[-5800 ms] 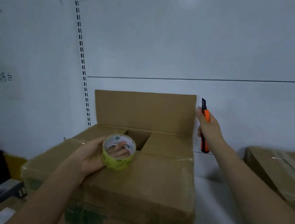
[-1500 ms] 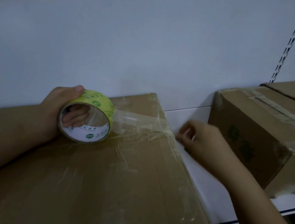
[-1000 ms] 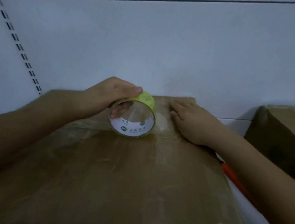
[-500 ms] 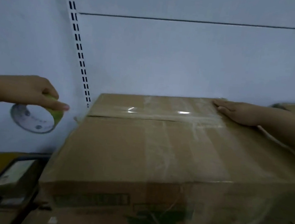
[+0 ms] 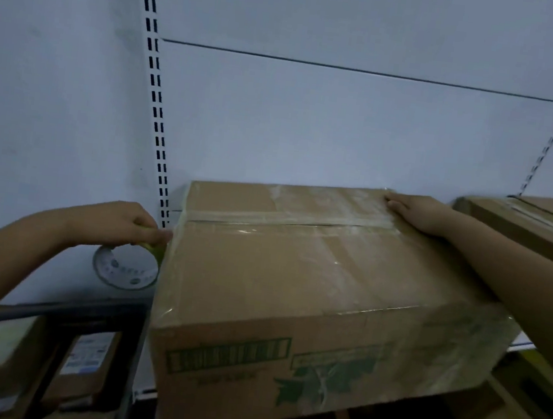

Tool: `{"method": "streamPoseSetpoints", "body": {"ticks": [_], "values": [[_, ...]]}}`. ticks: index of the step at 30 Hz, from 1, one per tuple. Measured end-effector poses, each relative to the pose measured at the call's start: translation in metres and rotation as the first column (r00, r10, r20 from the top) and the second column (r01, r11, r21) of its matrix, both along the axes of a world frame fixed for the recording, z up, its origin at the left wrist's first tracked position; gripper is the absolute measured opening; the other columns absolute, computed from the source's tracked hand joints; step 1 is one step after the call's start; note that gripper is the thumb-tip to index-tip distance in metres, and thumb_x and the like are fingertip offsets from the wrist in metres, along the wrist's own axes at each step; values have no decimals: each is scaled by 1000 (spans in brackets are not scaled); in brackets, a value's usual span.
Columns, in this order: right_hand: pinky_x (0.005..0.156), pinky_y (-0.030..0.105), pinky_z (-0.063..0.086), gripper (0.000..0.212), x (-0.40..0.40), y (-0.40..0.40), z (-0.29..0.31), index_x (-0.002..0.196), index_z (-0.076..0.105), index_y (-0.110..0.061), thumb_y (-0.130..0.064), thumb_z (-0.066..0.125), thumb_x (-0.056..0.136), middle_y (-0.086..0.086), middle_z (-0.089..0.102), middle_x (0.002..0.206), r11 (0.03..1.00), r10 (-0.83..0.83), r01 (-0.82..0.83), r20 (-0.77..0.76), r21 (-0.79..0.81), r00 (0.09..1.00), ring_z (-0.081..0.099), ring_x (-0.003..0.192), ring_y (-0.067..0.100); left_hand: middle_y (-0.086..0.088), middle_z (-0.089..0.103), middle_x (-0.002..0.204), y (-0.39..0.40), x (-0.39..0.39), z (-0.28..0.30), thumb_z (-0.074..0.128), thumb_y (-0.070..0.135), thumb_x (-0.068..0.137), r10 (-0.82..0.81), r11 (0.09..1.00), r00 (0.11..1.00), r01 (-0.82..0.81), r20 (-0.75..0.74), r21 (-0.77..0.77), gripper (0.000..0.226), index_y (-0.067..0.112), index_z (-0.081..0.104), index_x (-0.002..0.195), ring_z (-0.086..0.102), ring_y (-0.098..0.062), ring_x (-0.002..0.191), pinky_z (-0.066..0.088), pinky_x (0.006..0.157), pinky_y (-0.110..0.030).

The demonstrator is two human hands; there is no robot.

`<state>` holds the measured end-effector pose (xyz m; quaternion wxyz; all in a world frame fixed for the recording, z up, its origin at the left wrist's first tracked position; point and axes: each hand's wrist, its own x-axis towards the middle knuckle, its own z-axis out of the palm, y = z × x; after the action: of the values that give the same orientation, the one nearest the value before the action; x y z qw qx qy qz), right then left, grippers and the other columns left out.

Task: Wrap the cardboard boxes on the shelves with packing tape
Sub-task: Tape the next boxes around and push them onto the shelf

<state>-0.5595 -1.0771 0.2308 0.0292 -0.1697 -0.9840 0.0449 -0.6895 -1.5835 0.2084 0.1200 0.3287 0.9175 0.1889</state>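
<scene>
Since half a second ago my left hand point(image 5: 118, 224) has carried the tape roll point(image 5: 126, 267) in from well out at the left until it sits against the box's point(image 5: 311, 282) left side, fingers curled round its rim. My right hand point(image 5: 416, 212) lies flat, fingers straight, on the far right corner of the top, holding nothing. I'm running a strip across the lid seam (it already reaches the left edge). Next, I judge, the roll must go down that side, kept taut.
</scene>
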Motion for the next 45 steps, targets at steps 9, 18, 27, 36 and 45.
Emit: {"method": "streamPoseSetpoints", "body": {"ticks": [9,18,27,36,45], "values": [[112,32,27,47,4,-4,-1,150,40,-20,-38,29,108,10,40,154,1000,-14,13,-32,-25,999,40,138,31,-5,50,50,9,-6,-21,64,56,79,36,995,993,-46,112,92,54,3,73,77,46,-15,44,42,47,-27],[120,35,12,62,5,-32,3,153,28,-7,-47,15,107,12,20,163,997,-14,20,79,-74,997,16,150,24,-19,60,63,13,-16,-37,62,31,94,74,990,980,-95,184,108,41,-10,67,91,54,-20,51,45,49,-24],[122,37,0,64,-38,-224,-8,158,5,-15,-49,18,106,6,-4,166,937,349,-345,92,-59,933,-4,153,20,-28,69,87,18,1,-33,64,81,66,48,970,961,-110,274,216,101,-16,62,96,68,-33,70,58,65,-29],[121,43,14,83,-71,-328,-8,158,5,-12,-55,38,96,11,2,166,883,468,-462,77,-87,880,9,152,27,-5,59,62,16,19,-34,55,41,98,68,928,950,-172,305,330,45,2,61,76,55,-19,60,48,57,-19],[119,32,12,87,-59,-329,-4,158,-4,-13,-50,46,98,5,-7,166,846,501,-494,-20,-202,865,7,152,21,-3,59,126,8,32,-32,51,43,100,79,925,969,-159,234,346,44,16,49,135,59,-14,111,48,88,-20]]}}
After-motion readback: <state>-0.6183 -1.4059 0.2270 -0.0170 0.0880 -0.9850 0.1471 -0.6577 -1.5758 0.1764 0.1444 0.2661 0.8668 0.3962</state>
